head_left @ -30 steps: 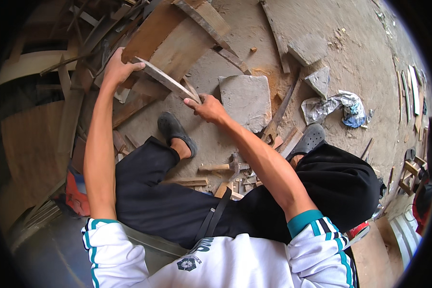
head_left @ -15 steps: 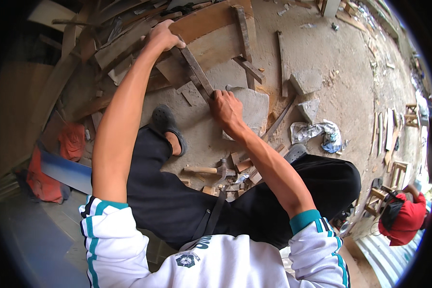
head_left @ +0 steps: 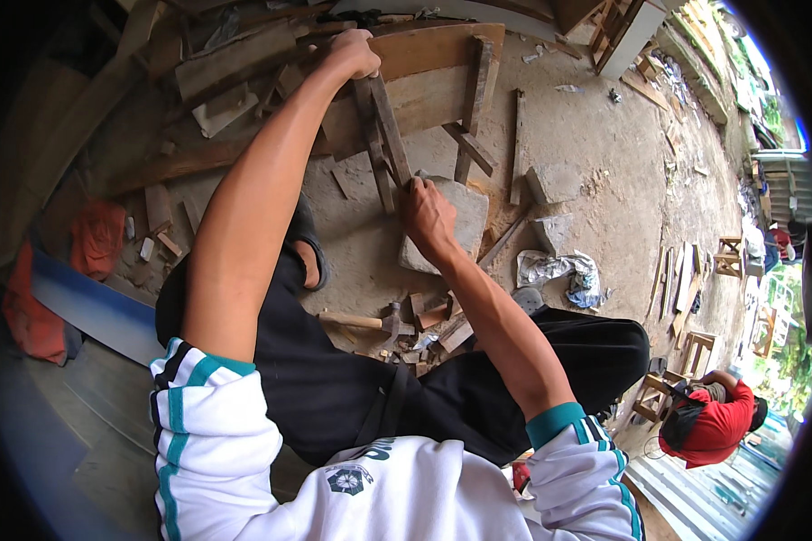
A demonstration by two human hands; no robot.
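Observation:
A narrow wooden strip (head_left: 390,133) slants between my two hands, across one end of a wooden piece made of wide boards (head_left: 415,90) with crossing legs. My left hand (head_left: 354,54) is closed around the strip's far end, by the board edge. Closed on its near end is my right hand (head_left: 429,214), just above a grey stone block (head_left: 465,216). A second strip (head_left: 372,144) runs close beside the held one, on its left. Another leg (head_left: 475,95) crosses the boards at their right end. My fingertips are partly hidden in both grips.
A claw hammer (head_left: 356,320) lies between my legs near wood offcuts (head_left: 433,314). A handsaw (head_left: 90,293) and orange cloth (head_left: 97,236) are at the left. Concrete chunks (head_left: 553,183) and a crumpled plastic bag (head_left: 564,275) lie right of centre. A person in red (head_left: 713,419) sits at far right.
The view has shifted, so surroundings appear farther left on the right side. The held strip is steeper, and more of the second strip shows beside it. Both hands keep their grip.

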